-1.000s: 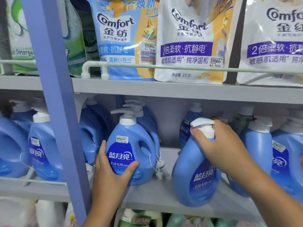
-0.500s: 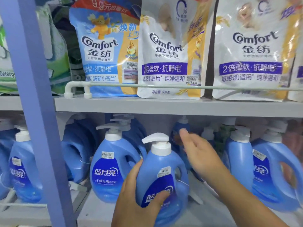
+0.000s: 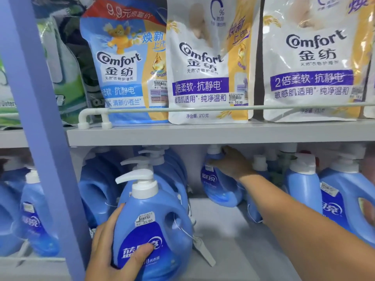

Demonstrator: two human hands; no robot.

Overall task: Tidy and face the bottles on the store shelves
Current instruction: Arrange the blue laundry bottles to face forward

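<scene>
Left hand (image 3: 113, 248) grips front bottle (image 3: 156, 226) – right hand (image 3: 233, 165) on half-hidden rear bottle (image 3: 219, 187)

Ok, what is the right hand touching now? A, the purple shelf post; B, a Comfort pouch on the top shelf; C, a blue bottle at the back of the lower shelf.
C: the right hand reaches to a blue bottle deep on the lower shelf.

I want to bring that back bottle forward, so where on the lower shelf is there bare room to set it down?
Bare grey shelf floor lies between the front bottle in the left hand and the right forearm, before the back bottle the right hand grips. Crowded: stacked bottles left and bottles right.
</scene>
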